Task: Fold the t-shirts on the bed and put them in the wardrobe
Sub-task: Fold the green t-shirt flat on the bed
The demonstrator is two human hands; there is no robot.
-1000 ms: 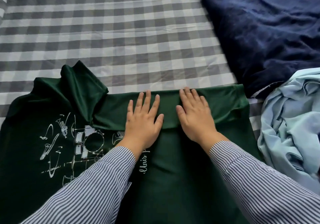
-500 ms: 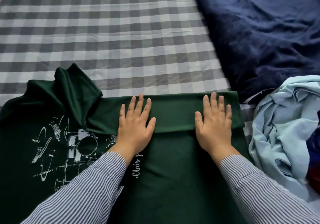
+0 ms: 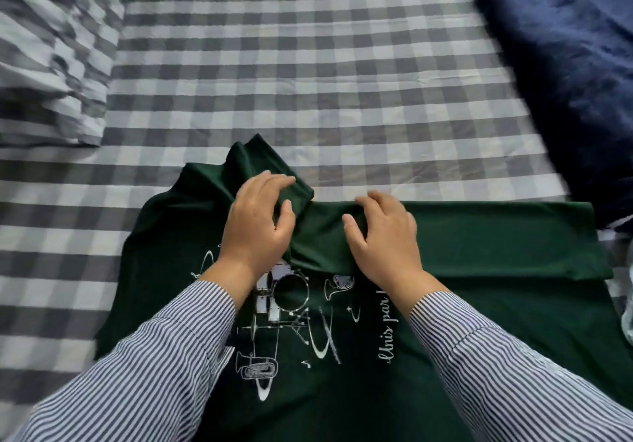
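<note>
A dark green t-shirt (image 3: pixel 479 246) with a white print of musical instruments lies spread on the checked bed sheet (image 3: pixel 308 65). Its far long edge is folded over towards me. The far sleeve (image 3: pixel 239 167) stands bunched up beside that fold. My left hand (image 3: pixel 258 226) sits on the sleeve with bent fingers and pinches its cloth between fingers and thumb. Just to the right, my right hand (image 3: pixel 383 236) curls over the fold's left end and grips the cloth there. Both forearms, in striped sleeves, cover part of the print.
A navy blanket (image 3: pixel 565 65) lies heaped along the right side of the bed. A checked pillow (image 3: pixel 51 47) lies at the far left. A bit of light blue clothing (image 3: pixel 628 321) shows at the right edge.
Both hands have left the flat fold and moved left to the sleeve, the right hand furthest. Their fingers, flat before, are now curled on the cloth. The view has swung left.
</note>
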